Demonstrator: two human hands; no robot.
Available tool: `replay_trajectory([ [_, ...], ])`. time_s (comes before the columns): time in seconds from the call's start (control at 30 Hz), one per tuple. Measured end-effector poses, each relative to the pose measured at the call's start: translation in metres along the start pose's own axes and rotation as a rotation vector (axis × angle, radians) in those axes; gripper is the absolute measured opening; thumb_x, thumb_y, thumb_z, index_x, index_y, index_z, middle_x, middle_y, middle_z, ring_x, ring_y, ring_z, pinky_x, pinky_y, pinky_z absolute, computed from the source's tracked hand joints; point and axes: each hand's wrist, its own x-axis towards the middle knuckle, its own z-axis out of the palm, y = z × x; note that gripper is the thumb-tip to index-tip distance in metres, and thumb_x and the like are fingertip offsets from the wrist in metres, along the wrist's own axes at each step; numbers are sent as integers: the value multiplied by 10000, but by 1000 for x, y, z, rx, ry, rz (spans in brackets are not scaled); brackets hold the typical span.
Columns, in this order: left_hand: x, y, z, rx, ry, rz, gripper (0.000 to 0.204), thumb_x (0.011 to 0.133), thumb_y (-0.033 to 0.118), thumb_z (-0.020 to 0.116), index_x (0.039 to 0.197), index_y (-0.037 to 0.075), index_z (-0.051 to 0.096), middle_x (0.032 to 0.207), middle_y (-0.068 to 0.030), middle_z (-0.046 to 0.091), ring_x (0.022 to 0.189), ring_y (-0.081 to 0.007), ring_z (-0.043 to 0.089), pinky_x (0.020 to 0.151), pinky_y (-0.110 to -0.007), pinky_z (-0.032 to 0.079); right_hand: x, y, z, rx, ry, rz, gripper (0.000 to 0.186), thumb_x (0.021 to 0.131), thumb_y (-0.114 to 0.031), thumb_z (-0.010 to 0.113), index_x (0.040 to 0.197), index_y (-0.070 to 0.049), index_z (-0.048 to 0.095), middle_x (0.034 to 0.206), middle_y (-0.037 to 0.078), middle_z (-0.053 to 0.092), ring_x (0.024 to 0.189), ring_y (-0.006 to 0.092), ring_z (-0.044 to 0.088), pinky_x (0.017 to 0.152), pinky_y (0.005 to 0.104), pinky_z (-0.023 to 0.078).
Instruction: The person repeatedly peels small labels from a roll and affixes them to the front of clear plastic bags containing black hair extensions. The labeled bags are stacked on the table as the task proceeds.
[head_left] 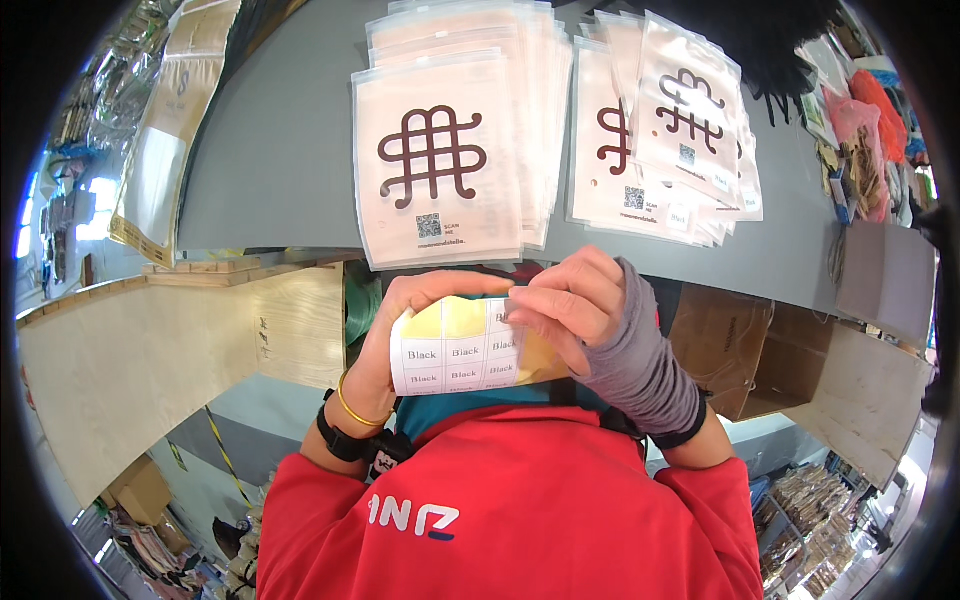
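Observation:
A sheet of white printed label stickers (455,362) is held up in front of my chest, near the table's edge. Bare yellow backing shows at its upper left and right side. My left hand (385,335) grips the sheet's left side, thumb and fingers around its edge. At the upper right, the bent fingers of my right hand (580,305) pinch at a sticker; whether it is peeled loose is hidden behind the fingertips. Just beyond lies a stack of frosted zip bags (433,230) with a dark looped pattern. Right of it is a looser pile of similar bags (690,130), some bearing small white labels.
The grey table (275,130) carries both bag stacks. Black fringed material (740,45) lies at the far right. A long, shiny package (165,130) hangs along the left side. Below the table stand a pale wooden panel (160,350) and an open cardboard box (725,345).

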Motion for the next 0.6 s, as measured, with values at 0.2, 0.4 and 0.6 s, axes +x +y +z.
replay_trajectory([
  [0.2, -2, -7, -13, 2, -14, 0, 235, 969, 128, 697, 1111, -40, 781, 1041, -118, 807, 930, -150, 774, 801, -274, 625, 8, -4, 12, 21, 18, 66, 350, 759, -79, 893, 1050, -95, 701, 922, 31, 662, 813, 247, 622, 677, 358, 521],
  [0.4, -4, -14, -18, -10, 10, 54, 227, 957, 127, 714, 1098, -37, 785, 1025, -110, 807, 916, -133, 766, 791, -263, 614, 13, -2, 16, 40, 0, 31, 361, 742, -87, 900, 1042, -101, 700, 923, 29, 661, 813, 254, 617, 688, 361, 518],
  [0.6, -9, -10, -17, -89, 36, 24, 225, 951, 128, 714, 1081, -42, 783, 1009, -98, 804, 896, -124, 753, 786, -259, 600, 14, -2, 19, -10, 38, -5, 310, 732, -72, 873, 994, -125, 715, 956, 17, 677, 876, 267, 615, 730, 382, 522],
])
